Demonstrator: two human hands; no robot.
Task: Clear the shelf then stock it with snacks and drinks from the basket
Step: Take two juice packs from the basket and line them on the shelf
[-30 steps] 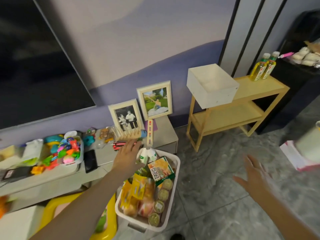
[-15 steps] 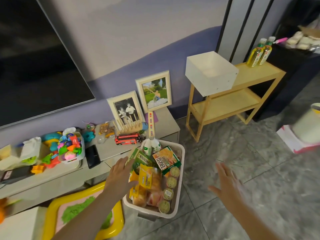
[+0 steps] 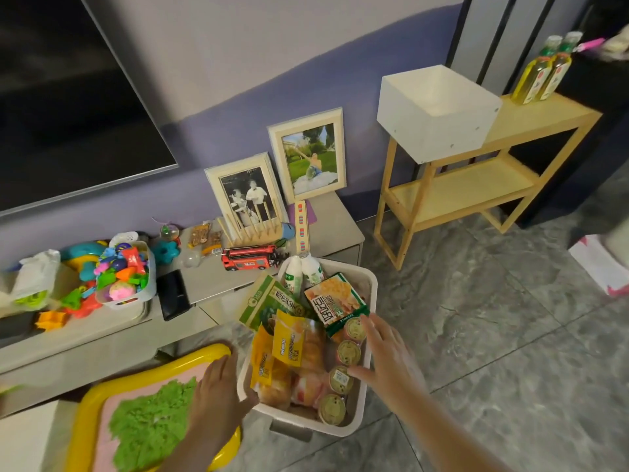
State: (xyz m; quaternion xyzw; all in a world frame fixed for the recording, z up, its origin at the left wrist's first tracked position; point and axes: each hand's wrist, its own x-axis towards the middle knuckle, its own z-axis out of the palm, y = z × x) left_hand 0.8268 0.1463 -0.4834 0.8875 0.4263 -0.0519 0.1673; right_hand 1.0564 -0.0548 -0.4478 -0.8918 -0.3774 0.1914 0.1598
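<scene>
A white basket [image 3: 369,284] stands on the floor, packed with snack boxes [image 3: 335,303], yellow snack bags [image 3: 287,342], two white bottles [image 3: 301,272] and several small lidded cups [image 3: 347,352]. My left hand [image 3: 218,391] rests against the basket's left rim, thumb on the edge. My right hand [image 3: 388,356] hovers over the right rim with fingers spread, holding nothing. The wooden shelf [image 3: 531,117] stands at the upper right, with a white box [image 3: 435,110] and two yellow drink bottles [image 3: 544,71] on its top board. Its lower board is bare.
A low grey cabinet [image 3: 333,233] along the wall carries two photo frames [image 3: 308,155], a red toy bus [image 3: 250,258], a toy tub [image 3: 126,277] and a black phone [image 3: 172,294]. A yellow tray with green sand [image 3: 149,420] lies beside the basket. Grey tiled floor stretches to the right.
Both hands have come in toward the basket: the left slid down to its left rim, the right swung from the open floor to above its right rim.
</scene>
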